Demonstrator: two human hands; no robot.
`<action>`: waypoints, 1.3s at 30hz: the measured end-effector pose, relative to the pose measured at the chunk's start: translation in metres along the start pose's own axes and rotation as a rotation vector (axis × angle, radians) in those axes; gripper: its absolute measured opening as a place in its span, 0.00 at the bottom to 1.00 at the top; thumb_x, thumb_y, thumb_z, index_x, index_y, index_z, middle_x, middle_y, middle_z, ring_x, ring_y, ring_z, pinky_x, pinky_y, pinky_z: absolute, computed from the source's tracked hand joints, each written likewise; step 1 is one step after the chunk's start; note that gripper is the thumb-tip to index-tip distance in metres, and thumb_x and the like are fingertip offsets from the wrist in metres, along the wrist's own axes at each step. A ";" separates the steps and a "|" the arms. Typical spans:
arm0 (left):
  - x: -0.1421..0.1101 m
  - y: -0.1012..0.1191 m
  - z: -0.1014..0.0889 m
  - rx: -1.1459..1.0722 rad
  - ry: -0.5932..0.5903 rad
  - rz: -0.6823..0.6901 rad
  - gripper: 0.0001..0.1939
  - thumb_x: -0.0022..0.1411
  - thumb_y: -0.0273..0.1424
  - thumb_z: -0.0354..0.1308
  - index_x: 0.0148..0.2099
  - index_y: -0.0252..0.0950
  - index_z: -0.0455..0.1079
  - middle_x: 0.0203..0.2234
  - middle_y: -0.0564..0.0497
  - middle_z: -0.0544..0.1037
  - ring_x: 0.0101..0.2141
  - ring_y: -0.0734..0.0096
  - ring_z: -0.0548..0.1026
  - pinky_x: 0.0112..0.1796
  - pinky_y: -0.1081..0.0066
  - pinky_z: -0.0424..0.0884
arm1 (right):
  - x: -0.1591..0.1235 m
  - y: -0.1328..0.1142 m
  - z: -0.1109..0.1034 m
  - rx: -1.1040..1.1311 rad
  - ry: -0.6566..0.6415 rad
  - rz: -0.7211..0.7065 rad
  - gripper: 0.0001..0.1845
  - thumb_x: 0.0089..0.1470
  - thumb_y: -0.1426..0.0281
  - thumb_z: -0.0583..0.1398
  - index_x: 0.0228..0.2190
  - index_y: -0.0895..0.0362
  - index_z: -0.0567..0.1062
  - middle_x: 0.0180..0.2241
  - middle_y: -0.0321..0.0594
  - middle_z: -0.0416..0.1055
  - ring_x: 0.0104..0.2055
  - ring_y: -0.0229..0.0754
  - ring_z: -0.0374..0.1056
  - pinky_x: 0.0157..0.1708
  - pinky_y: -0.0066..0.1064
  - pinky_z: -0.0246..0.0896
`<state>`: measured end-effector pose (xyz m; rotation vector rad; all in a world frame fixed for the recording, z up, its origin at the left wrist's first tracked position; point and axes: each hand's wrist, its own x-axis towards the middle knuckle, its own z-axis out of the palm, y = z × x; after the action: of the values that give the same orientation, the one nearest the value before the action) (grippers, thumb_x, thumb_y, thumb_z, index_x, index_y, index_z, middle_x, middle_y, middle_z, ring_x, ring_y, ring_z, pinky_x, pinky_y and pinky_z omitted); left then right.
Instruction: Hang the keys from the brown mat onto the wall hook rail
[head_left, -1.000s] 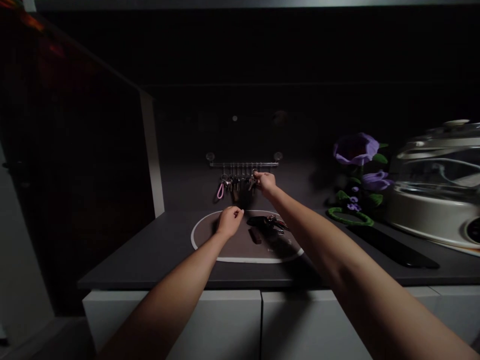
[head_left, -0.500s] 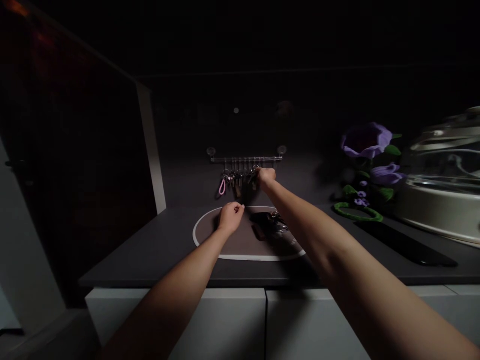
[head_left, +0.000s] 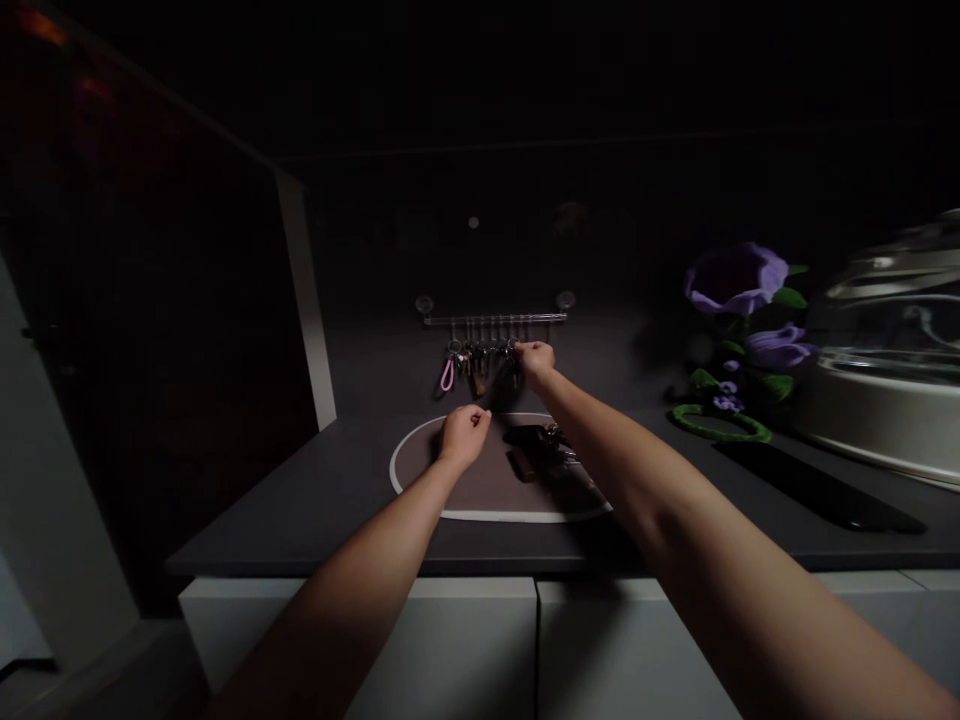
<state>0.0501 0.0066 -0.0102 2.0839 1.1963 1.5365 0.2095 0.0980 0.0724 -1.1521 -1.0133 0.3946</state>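
Observation:
My right hand (head_left: 535, 362) is up at the hooks of a metal key rail (head_left: 495, 319), its fingertips pinched on a key ring (head_left: 513, 348) at the right of the hanging keys. Several bunches of keys (head_left: 476, 365) hang from the rail, with a pink loop keychain (head_left: 448, 375) at the left end. My left hand (head_left: 465, 436) hovers over a white-rimmed oval mat (head_left: 480, 490), fingers curled, holding nothing I can see. On the mat lie a black key fob with keys (head_left: 529, 436) and a small brown object (head_left: 521, 465).
Purple artificial flowers (head_left: 735, 280) and a green ring (head_left: 720, 425) stand to the right, beside a long black strip (head_left: 817, 500). A steel appliance with a glass lid (head_left: 892, 390) sits far right. The dark countertop (head_left: 300, 510) ends above white cabinet doors (head_left: 450, 640).
The view has tilted, shifting the scene slightly right and upward. My right hand has moved from the keys to the right end of the bunch. My left hand stays nearly still.

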 end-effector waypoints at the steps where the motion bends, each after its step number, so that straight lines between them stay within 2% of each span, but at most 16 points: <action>1: 0.000 0.000 0.000 -0.001 0.000 -0.001 0.10 0.54 0.32 0.52 0.24 0.34 0.68 0.19 0.51 0.71 0.24 0.74 0.66 0.29 0.74 0.59 | -0.001 0.000 -0.001 0.008 0.025 0.012 0.06 0.39 0.68 0.59 0.22 0.59 0.70 0.20 0.35 0.67 0.22 0.34 0.61 0.25 0.25 0.57; 3: 0.000 0.000 0.000 0.002 0.000 0.001 0.11 0.54 0.32 0.51 0.24 0.34 0.68 0.20 0.51 0.71 0.24 0.74 0.66 0.29 0.74 0.59 | -0.004 0.000 -0.003 0.015 0.068 0.037 0.06 0.38 0.68 0.60 0.21 0.58 0.70 0.20 0.34 0.68 0.22 0.33 0.61 0.26 0.24 0.57; 10: -0.001 0.004 -0.002 0.006 -0.009 -0.017 0.11 0.54 0.32 0.51 0.23 0.34 0.68 0.18 0.52 0.70 0.23 0.75 0.66 0.28 0.74 0.58 | -0.006 -0.002 -0.010 0.024 -0.066 -0.006 0.08 0.39 0.67 0.60 0.22 0.60 0.71 0.18 0.32 0.67 0.23 0.33 0.61 0.28 0.25 0.58; 16: -0.003 0.003 -0.003 -0.007 -0.021 -0.020 0.12 0.54 0.34 0.51 0.24 0.33 0.68 0.19 0.52 0.70 0.23 0.75 0.66 0.27 0.74 0.59 | -0.014 -0.011 -0.023 0.095 -0.174 0.035 0.01 0.41 0.75 0.58 0.22 0.61 0.70 0.18 0.32 0.66 0.22 0.30 0.60 0.28 0.23 0.57; 21: -0.004 0.002 0.001 -0.078 -0.061 -0.068 0.10 0.53 0.34 0.52 0.27 0.33 0.69 0.19 0.53 0.70 0.23 0.75 0.66 0.27 0.75 0.60 | -0.036 -0.025 -0.044 0.154 -0.249 0.085 0.02 0.46 0.75 0.57 0.25 0.61 0.70 0.21 0.34 0.68 0.21 0.29 0.60 0.25 0.22 0.55; 26: -0.001 0.014 0.002 -0.101 -0.110 -0.133 0.06 0.52 0.28 0.53 0.30 0.31 0.70 0.20 0.53 0.70 0.22 0.77 0.66 0.27 0.76 0.61 | -0.066 -0.033 -0.063 0.239 -0.287 0.117 0.02 0.48 0.75 0.56 0.28 0.60 0.69 0.22 0.35 0.69 0.22 0.29 0.63 0.21 0.19 0.52; 30: 0.002 0.030 -0.001 -0.067 -0.255 -0.218 0.04 0.50 0.27 0.55 0.27 0.32 0.69 0.17 0.55 0.68 0.19 0.78 0.65 0.24 0.76 0.60 | -0.089 -0.029 -0.078 0.248 -0.307 0.109 0.03 0.49 0.74 0.56 0.29 0.60 0.68 0.21 0.35 0.69 0.23 0.29 0.64 0.22 0.19 0.52; 34: -0.001 0.040 0.000 0.029 -0.329 -0.216 0.08 0.48 0.33 0.58 0.25 0.33 0.68 0.15 0.55 0.68 0.18 0.79 0.63 0.23 0.76 0.57 | -0.105 -0.015 -0.094 0.153 -0.306 0.033 0.05 0.48 0.73 0.56 0.31 0.60 0.69 0.23 0.36 0.70 0.25 0.32 0.66 0.25 0.22 0.57; 39: -0.014 0.047 0.003 0.166 -0.431 -0.177 0.20 0.46 0.45 0.58 0.16 0.33 0.67 0.07 0.56 0.61 0.15 0.80 0.57 0.21 0.74 0.51 | -0.120 0.000 -0.110 -0.125 -0.299 -0.191 0.11 0.49 0.69 0.55 0.35 0.59 0.71 0.26 0.39 0.72 0.28 0.36 0.68 0.31 0.28 0.61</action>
<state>0.0723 -0.0322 0.0098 2.1902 1.3269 0.8759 0.2374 -0.0510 0.0124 -1.1161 -1.4141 0.3607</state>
